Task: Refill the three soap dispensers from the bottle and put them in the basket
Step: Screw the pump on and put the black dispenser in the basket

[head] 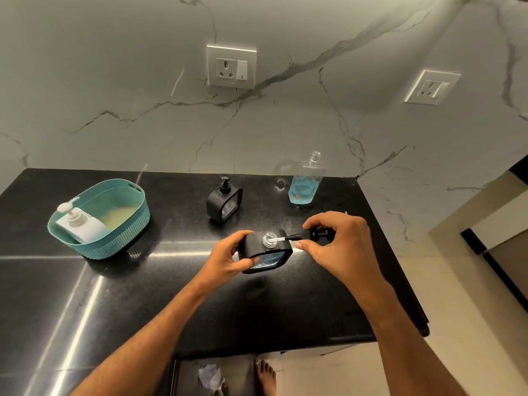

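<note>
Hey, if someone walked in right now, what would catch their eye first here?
Two hands at the counter's centre: the left hand steadies an open black dispenser while the right hand holds its pump, tube tip at the neck. Behind stand a blue-liquid bottle, uncapped, and a teal basket at left holding a white dispenser.

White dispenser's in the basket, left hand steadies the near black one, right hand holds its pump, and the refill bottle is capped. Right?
Not quite: the head view shows the refill bottle uncapped, its threaded neck bare. The rest holds: white dispenser in basket, left hand steadying, right hand holding pump.
</note>
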